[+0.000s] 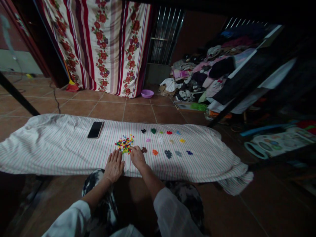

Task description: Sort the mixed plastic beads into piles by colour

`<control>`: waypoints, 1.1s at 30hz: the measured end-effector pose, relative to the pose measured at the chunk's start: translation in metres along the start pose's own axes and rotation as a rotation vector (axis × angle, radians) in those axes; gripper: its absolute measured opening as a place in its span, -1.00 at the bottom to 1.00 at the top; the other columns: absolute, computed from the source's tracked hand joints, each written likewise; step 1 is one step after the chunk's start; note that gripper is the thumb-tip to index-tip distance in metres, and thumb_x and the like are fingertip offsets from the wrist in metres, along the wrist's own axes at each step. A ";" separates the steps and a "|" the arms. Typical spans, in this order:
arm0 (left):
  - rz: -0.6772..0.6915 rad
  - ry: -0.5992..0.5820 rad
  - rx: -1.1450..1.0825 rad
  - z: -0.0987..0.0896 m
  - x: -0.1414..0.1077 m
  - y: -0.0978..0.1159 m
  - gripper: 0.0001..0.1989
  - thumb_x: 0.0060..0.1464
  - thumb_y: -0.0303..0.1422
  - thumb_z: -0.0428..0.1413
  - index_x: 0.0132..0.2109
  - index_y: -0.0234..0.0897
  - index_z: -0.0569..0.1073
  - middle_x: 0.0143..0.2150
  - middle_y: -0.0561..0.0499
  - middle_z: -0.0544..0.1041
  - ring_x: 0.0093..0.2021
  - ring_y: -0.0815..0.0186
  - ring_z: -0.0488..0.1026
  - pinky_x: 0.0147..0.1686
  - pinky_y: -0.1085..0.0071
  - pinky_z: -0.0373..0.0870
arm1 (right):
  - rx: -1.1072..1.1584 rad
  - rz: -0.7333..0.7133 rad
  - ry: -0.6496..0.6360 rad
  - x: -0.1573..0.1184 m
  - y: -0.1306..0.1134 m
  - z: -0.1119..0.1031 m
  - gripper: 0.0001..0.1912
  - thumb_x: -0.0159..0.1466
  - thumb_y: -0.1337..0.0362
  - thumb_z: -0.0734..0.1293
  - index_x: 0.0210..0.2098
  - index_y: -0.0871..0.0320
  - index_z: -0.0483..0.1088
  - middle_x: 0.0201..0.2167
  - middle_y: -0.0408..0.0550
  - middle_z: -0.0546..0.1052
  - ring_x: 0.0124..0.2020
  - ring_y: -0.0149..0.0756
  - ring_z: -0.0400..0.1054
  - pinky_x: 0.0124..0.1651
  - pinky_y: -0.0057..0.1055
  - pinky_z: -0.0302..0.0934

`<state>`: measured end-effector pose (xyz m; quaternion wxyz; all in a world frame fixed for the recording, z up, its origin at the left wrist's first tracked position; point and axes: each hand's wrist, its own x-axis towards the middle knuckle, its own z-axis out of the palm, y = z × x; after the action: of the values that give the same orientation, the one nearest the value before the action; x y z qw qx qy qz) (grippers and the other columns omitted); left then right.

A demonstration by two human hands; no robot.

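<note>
A mixed pile of small coloured pieces (pixel 125 143), too small to name in kind, lies on a striped cloth (pixel 81 154). My left hand (pixel 114 166) rests flat on the cloth at the pile's near left edge, fingers stretched out. At the right edge of the pile is my right hand (pixel 137 157), its fingers curled together; whether a piece is between the fingertips is hidden. Right of it, single-colour groups sit apart in rows, among them brown pieces (pixel 144 150), orange pieces (pixel 155 152), dark grey pieces (pixel 168 154), red pieces (pixel 169 132) and dark green pieces (pixel 153 131).
A phone (pixel 95 130) lies on the cloth, left of the pile. Beyond the cloth hangs a floral curtain (pixel 111 49), with a purple basin (pixel 147 93) on the tiled floor. Heaped clothes (pixel 197 72) fill the back right. Dark bars slant down at both sides.
</note>
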<state>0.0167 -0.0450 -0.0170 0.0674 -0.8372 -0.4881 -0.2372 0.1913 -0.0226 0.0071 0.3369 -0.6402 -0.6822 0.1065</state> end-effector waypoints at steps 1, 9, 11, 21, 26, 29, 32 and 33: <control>-0.012 -0.007 0.009 0.000 0.000 0.002 -0.47 0.24 -0.23 -0.16 0.24 -0.43 0.27 0.27 -0.28 0.31 0.35 0.03 0.14 0.26 0.01 0.15 | -0.007 -0.001 -0.010 0.001 0.000 0.000 -0.64 0.23 0.47 0.18 -0.10 0.08 0.49 -0.24 0.01 0.45 -0.18 -0.24 0.36 -0.07 -0.35 0.31; -0.040 -0.019 0.040 -0.006 0.005 0.006 -0.48 0.23 -0.25 -0.17 0.21 -0.46 0.31 0.24 -0.29 0.35 0.32 0.03 0.19 0.24 0.05 0.15 | 0.003 0.012 -0.044 0.005 -0.001 -0.006 -0.74 0.21 0.50 0.18 -0.26 0.10 0.44 -0.24 -0.02 0.48 -0.15 -0.24 0.36 -0.04 -0.34 0.27; -0.035 -0.007 0.059 -0.004 0.005 0.007 -0.48 0.23 -0.26 -0.17 0.21 -0.47 0.31 0.24 -0.29 0.35 0.31 0.02 0.20 0.24 0.05 0.16 | 0.009 0.016 -0.031 0.004 -0.002 -0.007 -0.77 0.22 0.48 0.18 -0.28 0.10 0.42 -0.27 -0.03 0.48 -0.16 -0.23 0.37 -0.05 -0.34 0.27; -0.055 0.157 0.089 0.012 0.004 0.007 -0.40 0.22 -0.28 -0.15 0.31 -0.57 0.12 0.30 -0.34 0.25 0.37 0.02 0.06 0.25 0.11 0.17 | 0.131 0.164 0.066 0.002 0.003 0.001 -0.84 0.23 0.41 0.18 -0.27 0.12 0.37 -0.29 -0.06 0.55 -0.24 -0.29 0.47 -0.15 -0.42 0.29; -0.126 0.129 0.085 0.009 0.005 0.011 -0.38 0.20 -0.28 -0.14 0.31 -0.61 0.08 0.33 -0.41 0.16 0.40 -0.01 -0.04 0.27 0.04 0.13 | 0.214 0.201 0.078 0.003 0.003 0.001 -0.85 0.21 0.40 0.21 -0.28 0.11 0.38 -0.31 -0.07 0.57 -0.25 -0.27 0.50 -0.16 -0.40 0.33; -0.143 0.063 0.075 0.006 0.007 0.013 -0.41 0.20 -0.29 -0.15 0.28 -0.59 0.17 0.33 -0.37 0.18 0.39 0.00 0.01 0.29 0.02 0.09 | 0.238 0.184 0.080 0.003 0.001 -0.001 -0.87 0.21 0.39 0.22 -0.30 0.11 0.39 -0.32 -0.07 0.57 -0.25 -0.27 0.50 -0.16 -0.38 0.34; -0.148 0.016 0.076 0.003 0.008 0.014 -0.43 0.19 -0.29 -0.16 0.25 -0.57 0.24 0.30 -0.35 0.23 0.37 0.02 0.06 0.30 0.02 0.06 | 0.237 0.179 0.086 0.003 -0.001 -0.004 -0.87 0.22 0.37 0.22 -0.28 0.13 0.39 -0.30 -0.05 0.57 -0.24 -0.27 0.49 -0.14 -0.37 0.34; -0.147 0.008 0.079 0.001 0.008 0.014 -0.44 0.19 -0.29 -0.16 0.24 -0.56 0.26 0.29 -0.34 0.25 0.37 0.03 0.08 0.30 0.02 0.06 | 0.231 0.182 0.090 0.004 -0.002 -0.005 -0.87 0.22 0.37 0.22 -0.28 0.13 0.39 -0.29 -0.04 0.57 -0.24 -0.27 0.49 -0.14 -0.37 0.34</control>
<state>0.0325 -0.0455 -0.0127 0.0847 -0.7949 -0.5569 -0.2254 0.1930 -0.0209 0.0133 0.4274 -0.6604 -0.5889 0.1855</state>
